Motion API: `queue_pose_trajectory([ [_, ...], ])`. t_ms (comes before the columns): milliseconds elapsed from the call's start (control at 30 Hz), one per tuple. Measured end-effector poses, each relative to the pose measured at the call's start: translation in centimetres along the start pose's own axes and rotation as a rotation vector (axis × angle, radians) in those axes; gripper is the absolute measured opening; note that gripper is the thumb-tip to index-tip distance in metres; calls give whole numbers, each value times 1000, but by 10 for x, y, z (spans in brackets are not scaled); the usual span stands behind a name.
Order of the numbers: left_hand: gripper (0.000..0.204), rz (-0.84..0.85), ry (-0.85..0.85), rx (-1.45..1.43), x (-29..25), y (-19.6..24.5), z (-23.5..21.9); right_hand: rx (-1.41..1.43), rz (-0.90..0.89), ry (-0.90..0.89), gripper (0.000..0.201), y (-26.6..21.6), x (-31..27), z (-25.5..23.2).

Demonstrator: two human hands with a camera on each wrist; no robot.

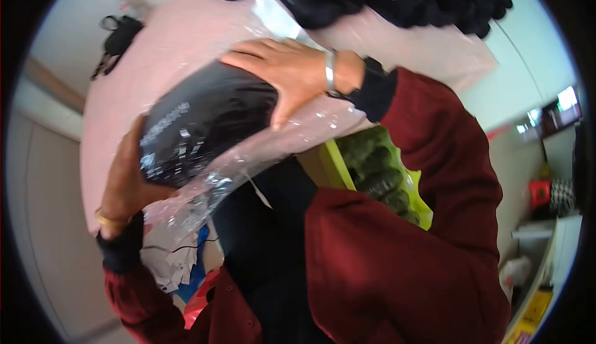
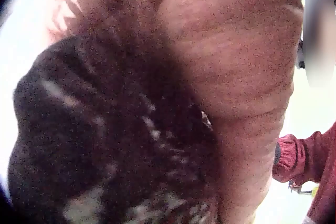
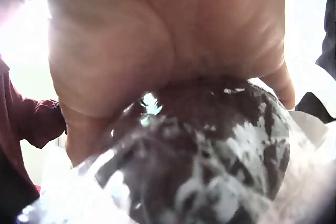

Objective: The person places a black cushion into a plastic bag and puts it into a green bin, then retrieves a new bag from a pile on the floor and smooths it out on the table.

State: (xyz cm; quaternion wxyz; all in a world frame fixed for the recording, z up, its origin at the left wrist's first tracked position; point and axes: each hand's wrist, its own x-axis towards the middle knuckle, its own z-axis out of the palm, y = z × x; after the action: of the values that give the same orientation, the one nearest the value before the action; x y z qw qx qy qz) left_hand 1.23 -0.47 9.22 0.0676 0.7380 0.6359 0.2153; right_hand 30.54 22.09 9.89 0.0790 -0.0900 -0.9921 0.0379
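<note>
A black bundle in clear, shiny plastic (image 1: 202, 120) lies across the pink surface (image 1: 115, 120) near its front edge. My left hand (image 1: 127, 176) grips the bundle's left end, thumb on the near side and fingers along the far side. Spread over the right end is my right hand (image 1: 292, 74), its fingers fairly straight and its thumb pointing down the near side. Loose clear plastic (image 1: 217, 183) hangs along the near edge. Up close, the left wrist view has the dark bundle (image 2: 115, 129) against the palm; in the right wrist view the wrapped bundle (image 3: 210, 150) lies under the palm.
Several black bundles (image 1: 397, 0) are piled at the far edge. A black strapped item (image 1: 121, 37) lies at the upper left. Below the right arm stands a yellow-green container (image 1: 338, 164) with dark packed items (image 1: 375, 167). White papers (image 1: 171, 266) lie low at the left.
</note>
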Motion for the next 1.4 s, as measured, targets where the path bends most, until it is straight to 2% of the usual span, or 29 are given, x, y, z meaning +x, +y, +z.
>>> queue_pose_trajectory([
  [33, 129, 22, -33, -37, 1, -5, 8, -17, 9, -1, 131, 2, 4, 5],
  [100, 137, -156, 16, -404, 0, -14, 19, -2, 46, -8, 130, 7, 13, 20],
  [133, 137, -144, 1, -413, 3, -19, 22, 1, 43, 12, 130, 9, 19, 25],
  [167, 140, -178, -12, -479, 3, 1, 26, 4, 27, 38, 129, 11, 5, 20],
  [233, 147, -239, -26, -601, 5, 5, 27, 37, 21, 39, 129, 18, 6, 21],
  [367, 143, -247, 11, -662, 6, 1, 27, 98, -4, 60, 129, 22, 12, 24],
  [467, 140, -210, -4, -638, 2, -4, 24, 102, -1, 115, 128, 16, 2, 25],
  [533, 138, -181, -19, -620, 1, -4, 23, 69, 66, 208, 124, 10, -15, 29],
  [600, 128, -216, -33, -518, 2, -6, 17, 38, 118, 261, 122, 0, -30, 33],
  [667, 122, -207, -45, -461, -8, -7, 19, 50, 185, 421, 113, -18, -56, 48],
  [733, 106, -149, 141, -203, -8, -12, 31, 13, 271, 510, 108, -38, -90, 68],
  [800, 103, -131, 148, -166, -13, -9, 31, 44, 299, 809, 95, -73, -107, 104],
  [867, 100, -123, 144, -129, -8, -4, 33, 229, 354, 853, 89, -101, -124, 116],
  [900, 99, -124, 163, -145, -6, 2, 36, 220, 385, 861, 89, -114, -128, 132],
  [967, 97, -128, 204, -162, -2, 21, 43, 692, 420, 810, 80, -131, -135, 160],
  [1000, 97, -108, 186, -157, 1, 33, 48, 692, 438, 830, 80, -136, -140, 166],
  [1100, 94, -97, 122, -232, 7, 76, 73, 1153, 534, 721, 71, -149, -142, 149],
  [1133, 93, -98, 105, -258, 7, 92, 85, 1155, 537, 735, 71, -151, -142, 145],
  [1200, 92, -106, 89, -311, 7, 120, 111, 1456, 368, 858, 68, -151, -142, 137],
  [1233, 92, 5, 83, -330, 7, 132, 129, 1602, 270, 910, 67, -150, -141, 134],
  [1267, 93, 114, 76, -348, 9, 144, 143, 1600, 261, 910, 67, -149, -146, 134],
  [1300, 93, 120, 82, -344, 10, 158, 149, 1722, 330, 993, 66, -151, -157, 137],
  [1333, 96, 102, 14, -340, 13, 172, 155, 1841, 404, 1076, 65, -153, -168, 139],
  [1367, 99, 81, -57, -339, 17, 184, 162, 1836, 404, 1078, 65, -154, -179, 139],
  [1400, 99, 82, -61, -342, 20, 192, 171, 1843, 519, 1199, 65, -158, -190, 138],
])
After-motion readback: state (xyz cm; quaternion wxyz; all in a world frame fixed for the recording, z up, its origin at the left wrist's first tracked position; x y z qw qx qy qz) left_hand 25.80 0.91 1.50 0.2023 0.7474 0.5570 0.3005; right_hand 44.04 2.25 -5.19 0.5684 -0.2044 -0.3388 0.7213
